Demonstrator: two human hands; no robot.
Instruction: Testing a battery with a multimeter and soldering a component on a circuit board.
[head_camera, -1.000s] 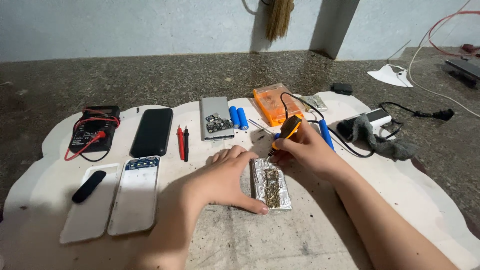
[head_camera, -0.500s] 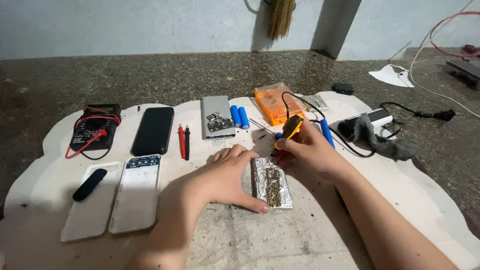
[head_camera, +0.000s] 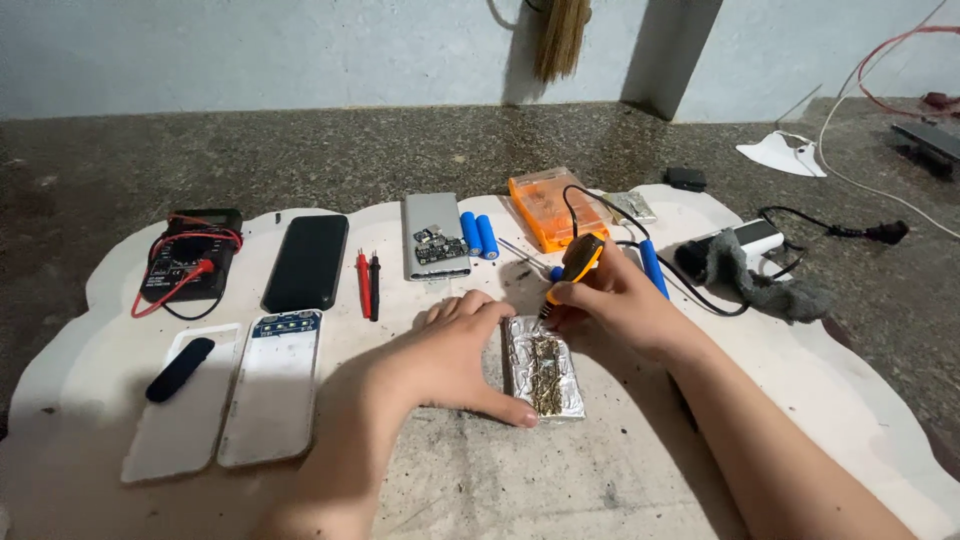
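Foil tray (head_camera: 545, 368) of small screws lies near centre of the pale worktop (head_camera: 620, 470). Left hand (head_camera: 445, 362) rests flat beside it on the left, open, thumb along the tray's near-left edge, gripping nothing. Right hand (head_camera: 615, 305) is closed around an orange-and-black soldering iron (head_camera: 572, 268), tip down at the tray's far edge. Further out: grey power bank case (head_camera: 435, 236) with two blue cells (head_camera: 478, 235) just right of it, orange box (head_camera: 550, 210), red and black probes (head_camera: 367, 283), black phone (head_camera: 306, 262), multimeter (head_camera: 190, 258) far left, two white covers (head_camera: 235, 400) near left.
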